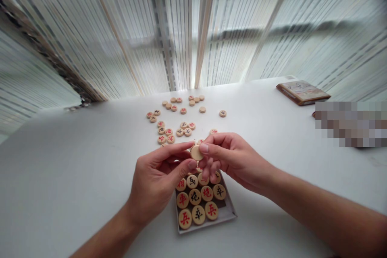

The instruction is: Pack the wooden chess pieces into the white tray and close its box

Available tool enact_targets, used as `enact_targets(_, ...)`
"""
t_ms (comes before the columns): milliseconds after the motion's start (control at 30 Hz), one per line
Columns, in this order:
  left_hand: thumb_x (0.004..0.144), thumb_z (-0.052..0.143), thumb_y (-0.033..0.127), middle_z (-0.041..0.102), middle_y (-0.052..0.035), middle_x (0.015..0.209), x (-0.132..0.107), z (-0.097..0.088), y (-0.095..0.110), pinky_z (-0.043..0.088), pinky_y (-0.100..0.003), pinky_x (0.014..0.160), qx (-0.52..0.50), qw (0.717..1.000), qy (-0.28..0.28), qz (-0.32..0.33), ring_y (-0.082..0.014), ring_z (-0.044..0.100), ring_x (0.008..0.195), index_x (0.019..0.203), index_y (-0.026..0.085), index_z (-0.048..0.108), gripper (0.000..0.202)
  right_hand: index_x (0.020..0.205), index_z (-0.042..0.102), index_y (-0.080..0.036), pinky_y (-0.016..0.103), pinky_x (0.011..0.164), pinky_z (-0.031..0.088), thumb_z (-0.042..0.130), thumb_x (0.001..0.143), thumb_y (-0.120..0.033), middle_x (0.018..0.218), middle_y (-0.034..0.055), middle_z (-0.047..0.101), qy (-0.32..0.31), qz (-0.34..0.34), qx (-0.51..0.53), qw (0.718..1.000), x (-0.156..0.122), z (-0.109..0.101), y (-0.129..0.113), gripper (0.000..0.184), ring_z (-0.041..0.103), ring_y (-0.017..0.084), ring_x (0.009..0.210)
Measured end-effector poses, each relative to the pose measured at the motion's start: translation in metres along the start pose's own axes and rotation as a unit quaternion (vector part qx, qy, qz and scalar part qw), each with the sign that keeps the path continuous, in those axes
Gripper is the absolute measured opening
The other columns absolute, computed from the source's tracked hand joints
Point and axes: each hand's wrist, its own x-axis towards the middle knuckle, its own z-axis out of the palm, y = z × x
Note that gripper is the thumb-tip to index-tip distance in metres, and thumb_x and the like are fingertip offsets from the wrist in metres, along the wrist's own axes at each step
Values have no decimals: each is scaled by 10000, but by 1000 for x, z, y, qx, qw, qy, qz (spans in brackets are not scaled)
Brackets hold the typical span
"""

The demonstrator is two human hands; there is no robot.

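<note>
While both hands meet above the tray (230, 211), the left hand (157, 179) and right hand (232, 159) pinch one blank-faced wooden disc (196, 153) between fingertips. Tray pieces (198, 199) carry red and black Chinese characters; loose pieces (178, 119) dot the white surface (75, 169).

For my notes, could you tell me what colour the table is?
White, per the head view: table.

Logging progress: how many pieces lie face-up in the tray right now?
10 visible in the tray: three in the near row, four in the next, three partly under the hands, which may hide more.
</note>
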Motion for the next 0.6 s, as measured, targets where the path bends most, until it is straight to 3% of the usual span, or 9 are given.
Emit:
enact_targets(167,867,895,82,889,-9,899,1,1,1,698,-143,723,7,1000,-6,2,-166,868,778,1108,260,893,300,847,805,-120,144,514,614,1036,719,-284,703,39,792,2,10,-10,1000,-1,-1,0,311,770,129,577)
enact_targets(333,908,853,81,894,-18,1013,-1,1,1,692,-135,762,63,997,-28,27,-143,863,821,1125,273,892,293,818,759,-130,133,463,567,1056,672,-246,614,20,765,8,15,-40,999,-2,-4,4,350,696,101,486)
enact_targets(600,920,836,86,889,-22,1048,-3,-1,-3,696,-156,788,106,993,-47,34,-134,847,820,1175,278,882,323,736,732,-126,127,419,522,1009,744,-359,535,2,701,24,0,-82,996,-3,1,2,363,640,85,422)
